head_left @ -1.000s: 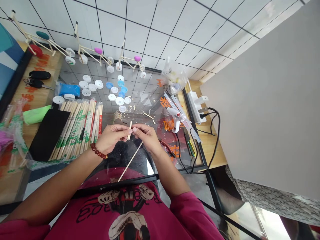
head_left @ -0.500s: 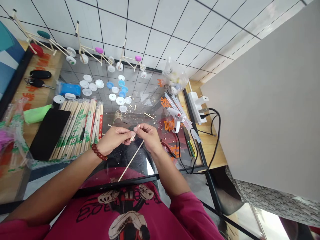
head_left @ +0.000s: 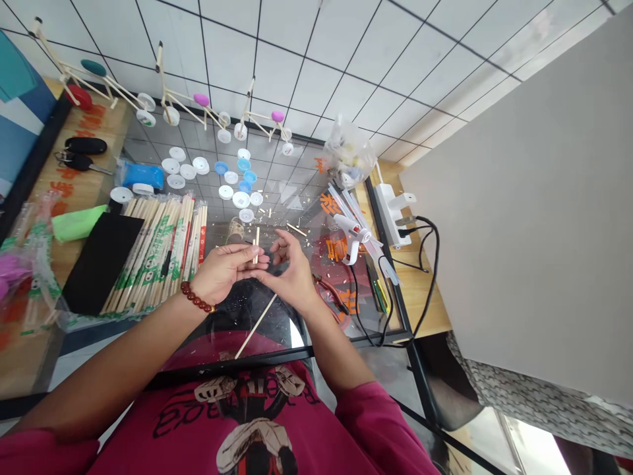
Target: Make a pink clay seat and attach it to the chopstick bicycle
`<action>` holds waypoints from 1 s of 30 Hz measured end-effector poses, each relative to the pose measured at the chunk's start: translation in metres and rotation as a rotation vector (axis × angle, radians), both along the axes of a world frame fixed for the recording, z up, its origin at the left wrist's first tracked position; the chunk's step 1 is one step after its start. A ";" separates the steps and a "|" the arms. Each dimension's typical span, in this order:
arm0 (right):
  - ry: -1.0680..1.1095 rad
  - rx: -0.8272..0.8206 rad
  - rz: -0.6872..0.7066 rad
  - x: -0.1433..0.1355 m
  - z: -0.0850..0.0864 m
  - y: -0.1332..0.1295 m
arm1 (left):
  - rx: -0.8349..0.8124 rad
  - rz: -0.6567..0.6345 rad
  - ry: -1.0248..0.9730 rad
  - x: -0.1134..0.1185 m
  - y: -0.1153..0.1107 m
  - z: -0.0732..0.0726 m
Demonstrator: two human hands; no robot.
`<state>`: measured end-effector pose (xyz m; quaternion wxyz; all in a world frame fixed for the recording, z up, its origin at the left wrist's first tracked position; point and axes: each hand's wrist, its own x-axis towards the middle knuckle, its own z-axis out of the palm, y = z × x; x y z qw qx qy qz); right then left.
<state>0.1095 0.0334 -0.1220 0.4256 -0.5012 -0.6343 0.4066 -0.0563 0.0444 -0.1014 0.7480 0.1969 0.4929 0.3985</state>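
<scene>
Right hand (head_left: pixel 291 277) has come off short sticks (head_left: pixel 258 237), thumb and fingers spread wide, seemingly holding nothing; left hand (head_left: pixel 222 272) alone pinches them above worktop (head_left: pixel 208 348). Sideways room tight: packaged sticks (head_left: pixel 155 254) left, pliers (head_left: pixel 330 290) right. Long stick (head_left: pixel 254 328) reaches toward near edge.

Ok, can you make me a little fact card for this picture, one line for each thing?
Holding: left hand grips short wooden sticks
Other hand: right hand, close by, fingers apart from thumb
Bracelet: red-brown beads, left wrist
Near hands: longer stick, lying slanted
Caps: white and blue caps, beyond the hands
Tool: white glue gun, off to the right
Back row: three stick models by the tiled wall
</scene>
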 end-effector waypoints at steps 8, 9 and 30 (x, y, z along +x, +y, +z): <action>-0.058 0.087 -0.034 -0.004 -0.004 -0.002 | 0.054 -0.078 0.016 0.004 -0.006 -0.006; -0.058 0.070 -0.037 -0.004 -0.003 -0.002 | 0.066 -0.084 0.032 0.004 -0.006 -0.006; 0.257 -0.284 -0.018 -0.001 0.002 0.008 | 0.032 -0.273 0.055 0.007 -0.010 -0.006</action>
